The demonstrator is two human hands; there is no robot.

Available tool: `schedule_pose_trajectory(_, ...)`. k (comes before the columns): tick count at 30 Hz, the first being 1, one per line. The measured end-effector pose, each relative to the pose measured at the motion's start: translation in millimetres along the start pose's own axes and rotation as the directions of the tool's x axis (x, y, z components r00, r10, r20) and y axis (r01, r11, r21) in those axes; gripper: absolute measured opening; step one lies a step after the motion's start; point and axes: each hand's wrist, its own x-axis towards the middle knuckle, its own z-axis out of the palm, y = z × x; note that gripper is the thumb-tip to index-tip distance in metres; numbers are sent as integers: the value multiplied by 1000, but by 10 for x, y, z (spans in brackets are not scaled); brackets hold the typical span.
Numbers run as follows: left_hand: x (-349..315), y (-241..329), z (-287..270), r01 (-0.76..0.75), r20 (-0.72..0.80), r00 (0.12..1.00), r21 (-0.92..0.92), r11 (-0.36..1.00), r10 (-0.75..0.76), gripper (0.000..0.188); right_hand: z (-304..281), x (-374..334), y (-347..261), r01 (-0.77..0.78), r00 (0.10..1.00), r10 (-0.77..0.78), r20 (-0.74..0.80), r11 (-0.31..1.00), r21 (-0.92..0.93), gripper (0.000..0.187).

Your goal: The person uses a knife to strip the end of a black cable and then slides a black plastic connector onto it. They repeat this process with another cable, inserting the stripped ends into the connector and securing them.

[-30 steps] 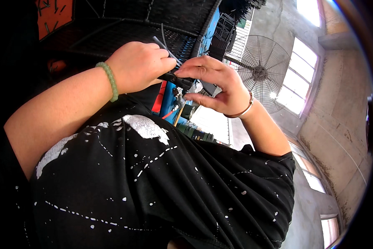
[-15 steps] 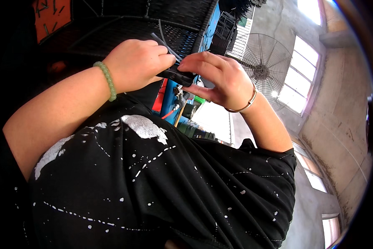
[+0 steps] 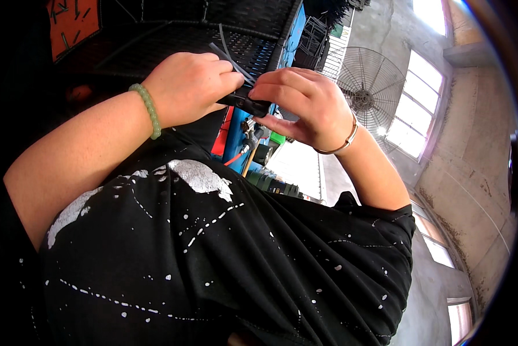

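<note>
**Both hands closed on a small black part**

Left hand (image 3: 190,86), green bead bracelet (image 3: 146,109) at the wrist, fist clamped on a black part (image 3: 244,102) held chest-high. Right hand (image 3: 302,104), thin bangle (image 3: 342,141) at the wrist, fingers curled onto the same part's other end. Thin dark strips (image 3: 227,52) stick up from the left fist. Behind: black wicker surface (image 3: 172,40), large fan (image 3: 368,95), windows (image 3: 420,115).
</note>
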Motion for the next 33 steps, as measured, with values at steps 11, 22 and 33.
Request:
schedule_pose_trajectory(11, 1, -3, -5, -8, -11, 1000, 1, 1000, 8, 38, -69, 69, 44, 19, 994, -20, 104, 1000, 4, 35)
schedule_pose_trajectory(22, -27, 1, 36, -20, 0, 1000, -1, 1000, 20, 36, -9, -12, 25, -47, 996, 42, 77, 997, 54, 30)
schedule_pose_trajectory(33, 6, -6, -9, -28, -2, 1000, -6, 1000, 28, 37, -59, 34, 21, -38, 997, 34, 68, 998, 56, 34)
